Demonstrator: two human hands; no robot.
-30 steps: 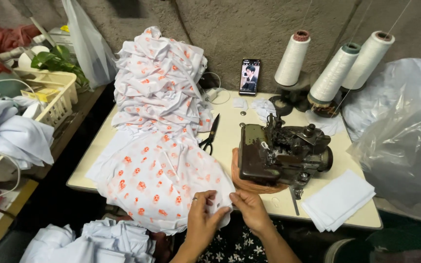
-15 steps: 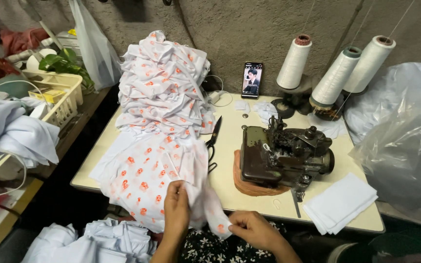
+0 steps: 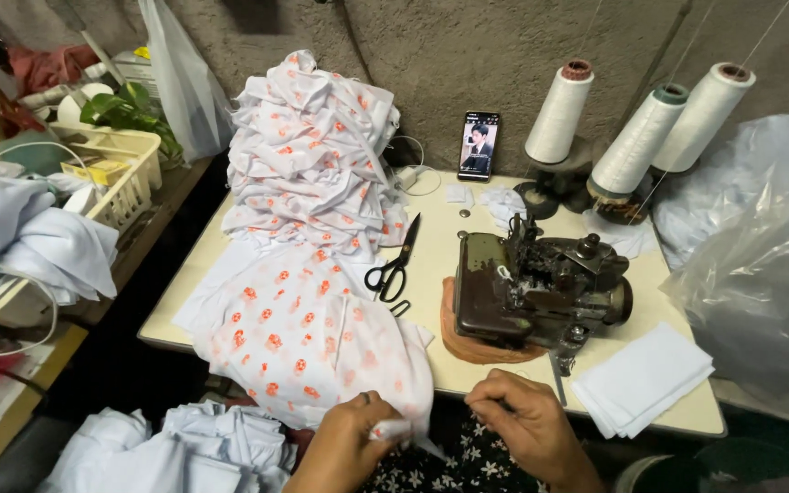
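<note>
My left hand (image 3: pixel 344 438) pinches the lower edge of a white fabric piece with orange print (image 3: pixel 321 342) that drapes over the table's near edge. My right hand (image 3: pixel 522 420) rests at the table's front edge just right of that fabric, fingers curled; whether it holds anything is not visible. A dark, worn sewing machine (image 3: pixel 541 288) sits on the table right behind my right hand. Black scissors (image 3: pixel 396 265) lie between the fabric and the machine.
A tall pile of the same printed fabric (image 3: pixel 308 155) stands at the table's back left. Three white thread cones (image 3: pixel 636 137), a phone (image 3: pixel 478 146) against the wall, folded white pieces (image 3: pixel 641 379), a clear plastic bag (image 3: pixel 760 265), a yellow basket (image 3: pixel 125 173).
Both hands have dropped toward the table's near edge. The left hand, earlier lifted over the fabric, now grips its lower edge; the right hand moved up to the table edge.
</note>
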